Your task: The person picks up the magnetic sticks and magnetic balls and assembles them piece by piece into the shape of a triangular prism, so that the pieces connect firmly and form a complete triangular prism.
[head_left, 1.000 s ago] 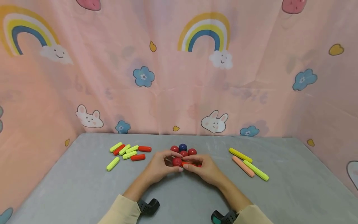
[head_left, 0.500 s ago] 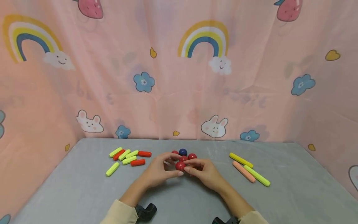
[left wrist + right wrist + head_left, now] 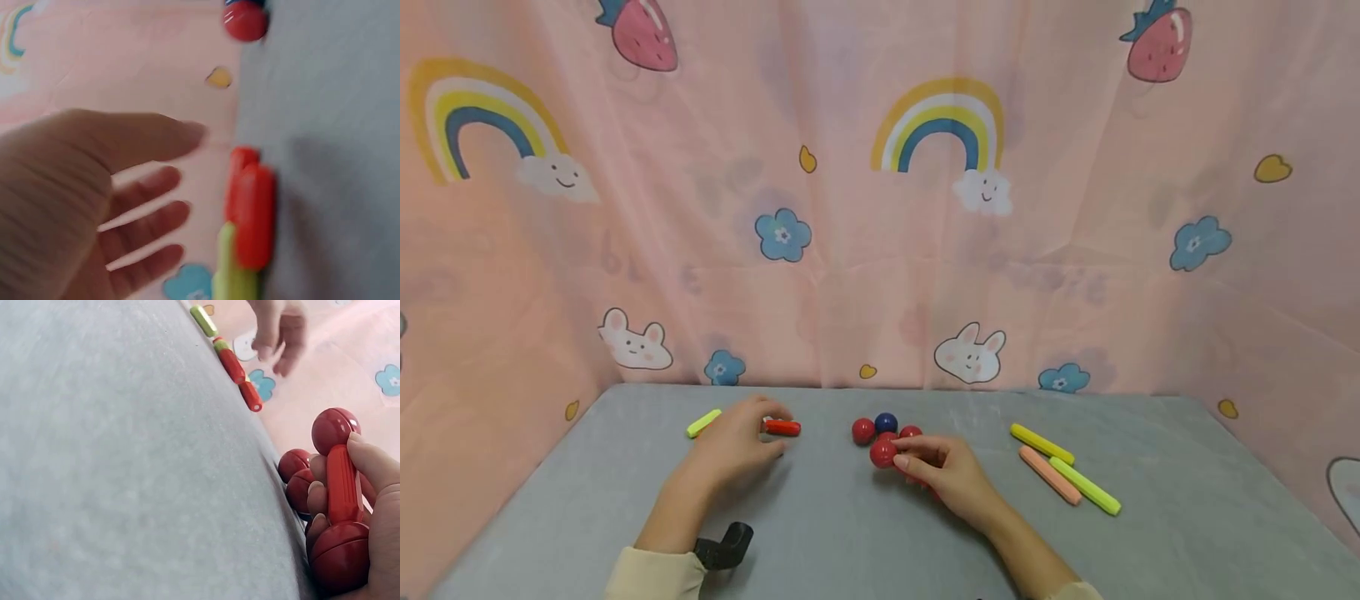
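A: What's the right hand point(image 3: 942, 473) doing?
B: Gripping a red rod with a ball on each end point(image 3: 338, 499), just before the loose balls point(image 3: 886, 423). The left hand point(image 3: 735, 440), fingers relaxed and empty, hovers over the red sticks point(image 3: 782, 427), left of those balls.
A: Advice?
B: Pinch one stick cleanly.

2 hands: left hand point(image 3: 733, 440), right hand point(image 3: 942, 472). Balls: 5 red point(image 3: 862, 431), counting the two on the held red rod point(image 3: 342, 485); 1 blue point(image 3: 886, 422). Long sticks right: 2 yellow point(image 3: 1041, 443), 1 pink point(image 3: 1049, 474). Short rods left: partly hidden, uncountable.
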`<state>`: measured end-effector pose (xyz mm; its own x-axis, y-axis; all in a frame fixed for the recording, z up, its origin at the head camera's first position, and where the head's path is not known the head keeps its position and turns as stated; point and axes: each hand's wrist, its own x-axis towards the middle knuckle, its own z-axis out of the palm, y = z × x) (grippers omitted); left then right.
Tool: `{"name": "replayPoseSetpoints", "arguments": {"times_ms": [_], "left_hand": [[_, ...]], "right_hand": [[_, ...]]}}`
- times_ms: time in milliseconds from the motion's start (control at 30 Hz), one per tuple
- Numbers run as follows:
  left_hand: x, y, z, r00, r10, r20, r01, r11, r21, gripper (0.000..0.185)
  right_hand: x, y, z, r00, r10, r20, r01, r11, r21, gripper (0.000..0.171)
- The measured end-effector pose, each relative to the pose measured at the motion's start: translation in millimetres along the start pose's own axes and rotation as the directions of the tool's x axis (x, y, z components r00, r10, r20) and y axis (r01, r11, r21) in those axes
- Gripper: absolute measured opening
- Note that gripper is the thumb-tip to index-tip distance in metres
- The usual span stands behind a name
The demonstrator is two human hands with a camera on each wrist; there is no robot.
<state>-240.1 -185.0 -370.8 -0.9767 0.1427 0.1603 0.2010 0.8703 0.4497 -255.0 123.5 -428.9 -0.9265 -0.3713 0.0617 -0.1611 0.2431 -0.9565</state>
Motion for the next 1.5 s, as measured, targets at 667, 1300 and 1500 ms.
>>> {"name": "replayPoseSetpoints", "arguments": {"times_ms": [667, 1300, 1500], "left_hand": [[-0.1, -11.5, 8.5, 0.986, -0.097, 0.135, 0.079, 0.988, 0.133, 0.019], [6.6, 26.3, 37.7, 0.986, 0.0, 0.167, 0.05, 0.953, -0.298, 0.027], [8.0, 41.2, 58.5, 0.985, 0.043, 0.165, 0.034, 0.899, -0.438, 0.034]], "right_hand": [[3.2, 0.3, 2.0, 0.997, 0.053, -0.048, -0.05, 0.997, 0.065, 0.046], [3.4, -3.8, 1.1, 0.989, 0.115, -0.093, -0.105, 0.989, 0.107, 0.046], [2.1, -4.3, 1.5, 0.988, 0.11, -0.11, -0.099, 0.99, 0.099, 0.046]]}}
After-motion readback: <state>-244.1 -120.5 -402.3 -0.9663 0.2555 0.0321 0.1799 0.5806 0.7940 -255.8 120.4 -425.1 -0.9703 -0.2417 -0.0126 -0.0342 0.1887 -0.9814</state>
